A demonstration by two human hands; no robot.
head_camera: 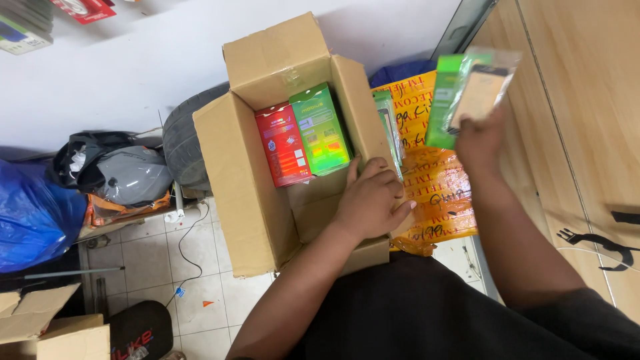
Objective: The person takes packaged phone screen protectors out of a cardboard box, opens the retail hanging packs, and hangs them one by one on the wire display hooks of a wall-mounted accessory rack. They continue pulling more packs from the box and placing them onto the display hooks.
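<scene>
Cardboard box [247,200]: open, flaps up, at the centre of the view, resting against the person's lap; its far flap points to 12 o'clock.
Blue bag [30,217]: far left, at 9 o'clock from the box, on the floor beside a grey and black bundle [123,173].
Small carton [47,330]: lower left corner, at 8 o'clock from the box, next to a black cap [140,330].
Red packet [283,143]: standing inside the box, left of its neighbour, touching it.
Green packet [321,130]: standing inside the box, just right of the red one.
Left hand [370,197]: laid on the box's right wall at 4 o'clock from the packets; fingers [393,200] curled together over the wall's edge, gripping the cardboard.
Yellow plastic bag [437,187]: at 3 o'clock from the box, lying flat, with red print and pen marks.
Right hand [479,143]: raised at 2 o'clock from the box, above the yellow bag; fingers clamped on a bright green packet [441,100] and a clear sleeve [483,87] held together, fanned upward.
Wooden panel [573,100]: far right, behind the raised hand.
</scene>
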